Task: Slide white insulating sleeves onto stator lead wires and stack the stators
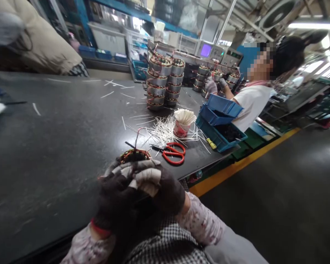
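A motor stator (pixel 134 155) with copper windings and a dark and a reddish lead sticking up is at the near edge of the dark bench. My left hand (pixel 115 192), in a dark glove with pale finger coverings, is closed around its near left side. My right hand (pixel 161 181), gloved the same way, bends its fingers over the near right side. The hands hide most of the stator body. Red-handled scissors (pixel 173 153) lie just beyond my right hand. Behind them, thin white sticks (pixel 162 130) are scattered around a red-and-white cup (pixel 181 129) packed with more sticks.
Stacked stators (pixel 156 84) stand at the back of the bench (pixel 57 146). Blue bins (pixel 221 113) sit at the right edge near a yellow-handled tool (pixel 211 143). A co-worker (pixel 254 102) handles other stators at the right; another person's sleeve (pixel 52 44) is at far left.
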The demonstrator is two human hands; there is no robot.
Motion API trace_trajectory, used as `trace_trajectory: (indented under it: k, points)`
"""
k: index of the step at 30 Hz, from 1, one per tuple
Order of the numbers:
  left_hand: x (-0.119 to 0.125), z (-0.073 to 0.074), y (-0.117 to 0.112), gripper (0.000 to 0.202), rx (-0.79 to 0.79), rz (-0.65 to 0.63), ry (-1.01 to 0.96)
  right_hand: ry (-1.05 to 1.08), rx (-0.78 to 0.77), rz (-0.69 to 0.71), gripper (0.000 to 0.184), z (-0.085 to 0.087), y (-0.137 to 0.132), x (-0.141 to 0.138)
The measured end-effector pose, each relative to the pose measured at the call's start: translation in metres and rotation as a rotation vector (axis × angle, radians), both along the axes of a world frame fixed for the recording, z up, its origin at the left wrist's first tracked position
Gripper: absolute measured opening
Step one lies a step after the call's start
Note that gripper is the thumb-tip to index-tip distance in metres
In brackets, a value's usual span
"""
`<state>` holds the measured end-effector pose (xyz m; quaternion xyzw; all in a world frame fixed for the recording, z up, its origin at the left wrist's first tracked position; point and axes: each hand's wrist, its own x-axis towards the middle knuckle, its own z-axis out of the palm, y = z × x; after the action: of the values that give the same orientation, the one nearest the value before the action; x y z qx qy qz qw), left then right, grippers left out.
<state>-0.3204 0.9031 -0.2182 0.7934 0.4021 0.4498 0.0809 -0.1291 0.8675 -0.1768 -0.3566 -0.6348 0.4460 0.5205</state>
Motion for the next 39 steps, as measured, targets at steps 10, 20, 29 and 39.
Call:
trace_trajectory:
  k: [10, 20, 29, 39]
  points:
    - [0.000, -0.005, -0.004, 0.014, 0.252, -0.050, 0.040, 0.080, -0.324, 0.069, 0.040, -0.022, -0.010, 0.013]
    - [0.017, -0.020, -0.014, 0.042, 0.354, 0.110, 0.080, 0.173, 0.039, -0.426, 0.030, 0.003, 0.054, -0.031]
    - [-0.050, 0.046, 0.008, 0.021, 0.475, -0.180, 0.558, -0.053, -0.091, -0.561, 0.094, -0.062, 0.023, 0.007]
    - [-0.039, 0.054, 0.042, 0.036, 0.089, -0.406, 0.558, 0.117, -0.147, -0.294, 0.075, -0.053, 0.043, 0.049]
